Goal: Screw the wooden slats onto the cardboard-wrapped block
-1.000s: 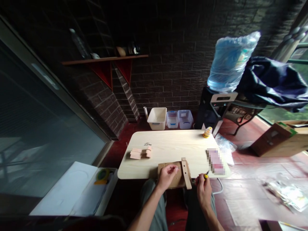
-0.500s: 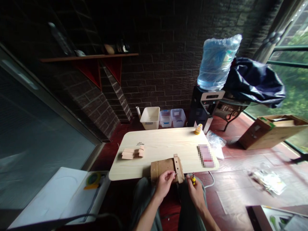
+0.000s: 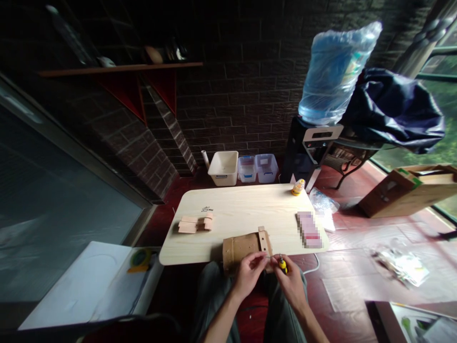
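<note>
A brown box-like piece (image 3: 237,247) with small holes rests at the table's front edge, over my lap. Across its right end lies a pale strip (image 3: 263,240) with dark holes. My left hand (image 3: 248,274) is closed in a pinch in front of the strip, at a thin bit too small to name. My right hand (image 3: 293,281) grips a yellow and black screwdriver (image 3: 283,264), its tip pointing up and away from me. The right thumb and forefinger come close to the left fingertips; whether they touch is unclear.
Light wooden pieces (image 3: 195,224) and several small dark metal parts (image 3: 207,209) lie on the left of the table (image 3: 246,200). On the right are a blurred pink item (image 3: 310,229) and a yellow-capped container (image 3: 298,187). Bins (image 3: 223,169) stand beyond.
My left hand has shifted right along the strip, and my right hand has moved slightly left, so the fingertips are closer together. The camera view has shifted a little.
</note>
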Motion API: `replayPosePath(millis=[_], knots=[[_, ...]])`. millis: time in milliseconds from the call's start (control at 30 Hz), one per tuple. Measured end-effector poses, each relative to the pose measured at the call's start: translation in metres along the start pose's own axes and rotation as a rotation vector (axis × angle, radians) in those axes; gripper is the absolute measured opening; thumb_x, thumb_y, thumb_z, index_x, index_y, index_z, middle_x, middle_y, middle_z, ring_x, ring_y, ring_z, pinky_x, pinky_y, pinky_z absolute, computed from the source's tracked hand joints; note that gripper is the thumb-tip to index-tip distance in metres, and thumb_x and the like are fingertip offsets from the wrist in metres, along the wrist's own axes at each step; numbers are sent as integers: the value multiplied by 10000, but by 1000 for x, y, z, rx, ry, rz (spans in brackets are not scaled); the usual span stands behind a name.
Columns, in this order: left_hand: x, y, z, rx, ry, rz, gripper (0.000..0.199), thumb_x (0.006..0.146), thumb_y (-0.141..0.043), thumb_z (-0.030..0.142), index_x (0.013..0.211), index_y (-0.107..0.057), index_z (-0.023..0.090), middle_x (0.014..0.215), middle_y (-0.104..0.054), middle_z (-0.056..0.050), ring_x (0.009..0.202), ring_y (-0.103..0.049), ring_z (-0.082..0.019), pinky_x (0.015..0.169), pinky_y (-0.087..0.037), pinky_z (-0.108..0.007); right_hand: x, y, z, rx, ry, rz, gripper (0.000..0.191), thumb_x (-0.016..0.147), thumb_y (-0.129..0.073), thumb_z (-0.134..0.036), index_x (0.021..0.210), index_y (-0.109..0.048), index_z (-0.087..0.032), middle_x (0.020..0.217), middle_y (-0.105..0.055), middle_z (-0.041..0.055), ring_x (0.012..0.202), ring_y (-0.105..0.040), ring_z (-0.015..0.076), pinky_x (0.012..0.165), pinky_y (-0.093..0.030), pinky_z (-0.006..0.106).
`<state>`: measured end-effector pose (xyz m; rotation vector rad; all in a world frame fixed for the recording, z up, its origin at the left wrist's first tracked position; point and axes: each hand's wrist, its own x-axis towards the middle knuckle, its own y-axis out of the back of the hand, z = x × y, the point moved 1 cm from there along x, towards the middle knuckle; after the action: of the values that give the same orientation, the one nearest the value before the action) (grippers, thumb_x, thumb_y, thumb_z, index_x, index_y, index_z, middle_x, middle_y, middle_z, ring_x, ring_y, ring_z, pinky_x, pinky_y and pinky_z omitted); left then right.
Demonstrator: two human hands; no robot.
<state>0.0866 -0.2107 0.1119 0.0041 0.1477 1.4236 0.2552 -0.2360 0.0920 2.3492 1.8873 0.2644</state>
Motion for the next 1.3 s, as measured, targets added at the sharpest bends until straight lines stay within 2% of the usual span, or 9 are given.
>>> replayPosePath(millis=[67, 133, 200, 333, 500, 633, 867, 1300], knots=[[5, 7, -4, 171, -123, 46, 385, 964, -690, 490, 1224, -773, 218, 1188, -792, -113, 1086, -758, -277, 975, -636, -439, 3, 3, 7, 44, -59, -12, 263, 906, -719, -501, 943, -751, -242, 887, -788, 32, 834, -728, 230, 773, -570, 304], [10, 14, -10, 389, -287, 142, 321, 995, -647, 411, 1248, -758, 248, 1296, -751, -107, 1263, -689, -298, 1123, -564, -514, 6, 5, 16, 76, -120, 10, 281, 906, -719, -506, 986, -752, -239, 956, -804, 52, 898, -738, 245, 808, -570, 319], [16, 18, -18, 564, -388, 188, 346, 1007, -618, 357, 1326, -709, 257, 1391, -706, -104, 1389, -610, -309, 1187, -516, -551, 10, 7, 24, 84, -154, 42, 293, 909, -709, -504, 1021, -754, -236, 1022, -814, 69, 956, -743, 260, 829, -571, 333], [24, 20, -31, 779, -464, 136, 415, 1026, -586, 302, 1437, -618, 250, 1513, -635, -94, 1485, -527, -300, 1234, -470, -577, 16, 4, 33, 72, -189, 48, 285, 914, -696, -487, 1057, -742, -245, 1070, -812, 65, 1015, -740, 265, 885, -564, 345], [32, 27, -35, 931, -507, 20, 479, 1036, -575, 274, 1514, -566, 315, 1589, -576, -44, 1510, -503, -284, 1269, -416, -609, 18, -3, 34, 18, -207, 4, 275, 947, -672, -512, 1011, -723, -250, 989, -799, 46, 948, -730, 242, 856, -562, 324], [34, 33, -34, 979, -521, -16, 521, 1027, -592, 270, 1539, -552, 357, 1617, -545, -22, 1524, -486, -285, 1264, -422, -601, 16, -6, 33, -51, -171, -25, 284, 959, -663, -511, 991, -733, -237, 944, -788, 50, 901, -717, 233, 828, -556, 312], [35, 32, -34, 996, -479, -40, 490, 1042, -574, 295, 1531, -567, 324, 1634, -524, -33, 1539, -462, -286, 1283, -392, -602, 14, -11, 37, -106, -141, -4, 287, 966, -651, -496, 994, -743, -226, 927, -790, 70, 862, -719, 237, 804, -553, 318], [34, 32, -33, 927, -466, -4, 461, 1019, -614, 301, 1479, -624, 341, 1609, -554, -30, 1515, -495, -296, 1284, -393, -603, 13, -14, 44, -136, -141, 21, 311, 971, -656, -509, 1026, -733, -213, 940, -798, 93, 867, -724, 251, 802, -559, 344]])
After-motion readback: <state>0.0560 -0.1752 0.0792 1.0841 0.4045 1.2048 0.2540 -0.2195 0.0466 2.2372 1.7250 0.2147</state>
